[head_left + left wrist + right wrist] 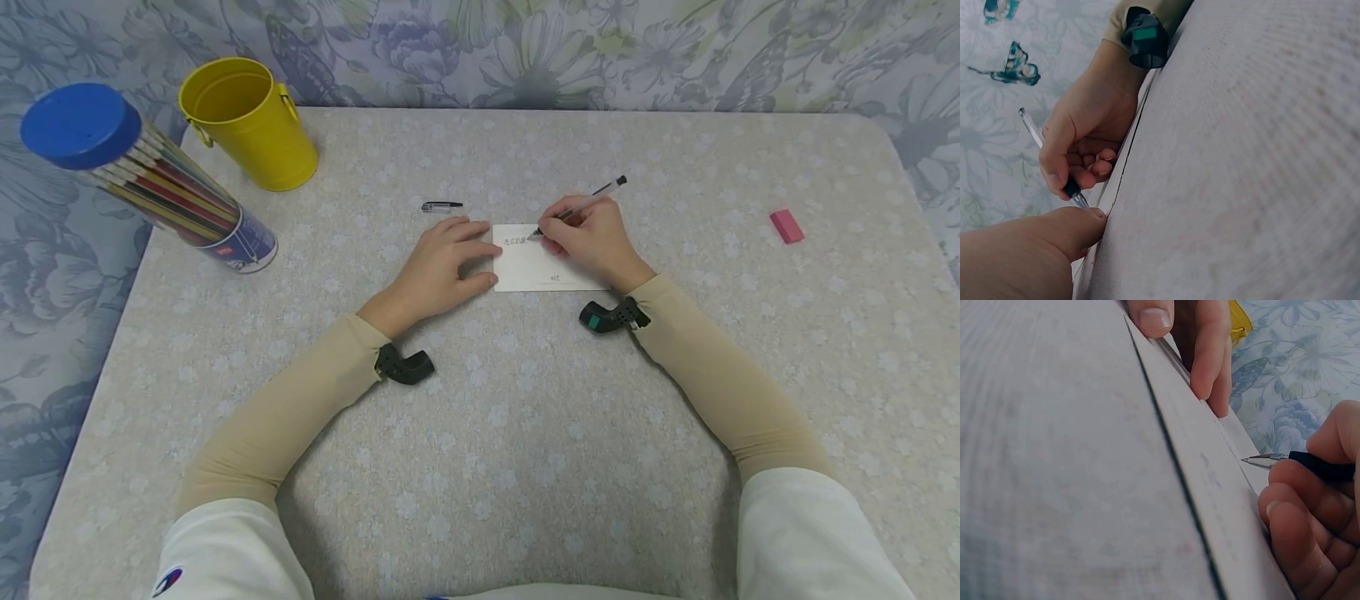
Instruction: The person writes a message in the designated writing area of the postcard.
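A white card [517,271] lies flat on the table with a short line of dark handwriting near its upper left and a small mark lower down. My right hand [596,237] pinches a pen [600,193] with a clear barrel and black grip, its tip at the end of the written line. In the right wrist view the metal pen tip [1263,460] is at the card's surface. My left hand [442,267] rests with spread fingers, fingertips on the card's left edge. Beyond it lies a black and clear pen cap [442,206].
A yellow bucket [288,158] stands at the back left. In front of it, a clear tube of pencils [187,187] with a blue lid stands near the left edge. Off to the right lies a pink eraser [787,226]. A patterned tablecloth [480,467] covers the table.
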Motion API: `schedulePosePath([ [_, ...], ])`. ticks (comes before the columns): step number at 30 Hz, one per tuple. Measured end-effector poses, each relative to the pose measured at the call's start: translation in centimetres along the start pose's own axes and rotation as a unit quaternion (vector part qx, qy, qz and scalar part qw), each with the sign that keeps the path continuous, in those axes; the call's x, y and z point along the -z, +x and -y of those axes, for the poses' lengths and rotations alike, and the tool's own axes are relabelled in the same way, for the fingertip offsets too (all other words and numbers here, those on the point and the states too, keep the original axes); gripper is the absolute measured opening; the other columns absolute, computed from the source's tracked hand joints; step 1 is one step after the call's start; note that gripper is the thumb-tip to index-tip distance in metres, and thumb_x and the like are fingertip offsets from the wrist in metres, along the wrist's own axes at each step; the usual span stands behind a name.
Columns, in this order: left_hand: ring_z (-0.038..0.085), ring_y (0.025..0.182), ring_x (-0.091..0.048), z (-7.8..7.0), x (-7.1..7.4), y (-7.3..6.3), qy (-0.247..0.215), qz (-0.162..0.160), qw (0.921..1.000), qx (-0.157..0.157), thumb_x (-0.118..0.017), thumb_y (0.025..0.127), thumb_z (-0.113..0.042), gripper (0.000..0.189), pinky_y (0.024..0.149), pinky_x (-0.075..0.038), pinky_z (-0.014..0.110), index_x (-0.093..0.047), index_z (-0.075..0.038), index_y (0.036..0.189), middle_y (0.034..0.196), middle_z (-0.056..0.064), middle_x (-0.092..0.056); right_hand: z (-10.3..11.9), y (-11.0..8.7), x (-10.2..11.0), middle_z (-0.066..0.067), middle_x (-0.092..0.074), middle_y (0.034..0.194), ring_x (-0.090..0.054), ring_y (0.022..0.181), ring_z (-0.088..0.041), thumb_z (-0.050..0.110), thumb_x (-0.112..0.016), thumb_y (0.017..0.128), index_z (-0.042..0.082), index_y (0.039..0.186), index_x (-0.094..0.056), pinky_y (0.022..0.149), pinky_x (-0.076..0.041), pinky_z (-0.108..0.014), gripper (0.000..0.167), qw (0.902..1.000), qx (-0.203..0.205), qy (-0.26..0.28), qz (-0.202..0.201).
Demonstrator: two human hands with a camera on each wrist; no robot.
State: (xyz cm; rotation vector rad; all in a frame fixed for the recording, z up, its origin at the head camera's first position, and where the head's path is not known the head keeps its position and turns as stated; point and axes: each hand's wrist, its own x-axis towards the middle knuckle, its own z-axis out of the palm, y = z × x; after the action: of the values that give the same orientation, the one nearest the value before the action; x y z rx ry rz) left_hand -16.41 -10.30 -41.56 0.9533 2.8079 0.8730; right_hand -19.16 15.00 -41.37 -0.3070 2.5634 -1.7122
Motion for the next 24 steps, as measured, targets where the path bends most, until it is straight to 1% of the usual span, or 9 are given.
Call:
schedulePosePath([
  [8, 0.042, 0.147, -0.041, 0.06, -0.03, 0.02, 0.001, -0.002, 1.0, -0.002, -0.074, 0.093, -0.027, 0.038, 0.124, -0.029, 0.058, -0.073, -0.009, 0.126, 0.15, 0.018, -0.055, -0.15, 0.06, -0.05, 0.0, -0.069, 0.064, -0.061, 0.052, -0.009, 0.011, -0.067, 0.093, 0.0, 0.089, -0.077, 0.052, -0.05, -0.019, 0.016, 1.0, 0.006, -0.001, -0.008],
  [16, 0.042, 0.147, -0.041, -0.12, 0.1, -0.05, 0.0, 0.0, 1.0, -0.001, -0.074, 0.092, -0.027, 0.038, 0.124, -0.029, 0.059, -0.073, -0.008, 0.126, 0.151, 0.018, -0.055, -0.17, 0.0, -0.02, 0.002, -0.068, 0.063, -0.061, 0.052, -0.01, 0.012, -0.067, 0.092, 0.003, 0.088, -0.078, 0.051, -0.049, -0.019, 0.014, 1.0, 0.004, -0.006, -0.004],
  [24, 0.042, 0.146, -0.041, -0.02, 0.09, 0.01, -0.003, -0.003, 1.0, -0.004, -0.074, 0.093, -0.026, 0.038, 0.124, -0.029, 0.058, -0.073, -0.008, 0.126, 0.15, 0.019, -0.055, -0.15, 0.06, 0.02, 0.0, -0.068, 0.064, -0.061, 0.052, -0.01, 0.013, -0.067, 0.093, 0.004, 0.089, -0.078, 0.052, -0.049, -0.02, 0.015, 0.9999, 0.004, -0.015, -0.007],
])
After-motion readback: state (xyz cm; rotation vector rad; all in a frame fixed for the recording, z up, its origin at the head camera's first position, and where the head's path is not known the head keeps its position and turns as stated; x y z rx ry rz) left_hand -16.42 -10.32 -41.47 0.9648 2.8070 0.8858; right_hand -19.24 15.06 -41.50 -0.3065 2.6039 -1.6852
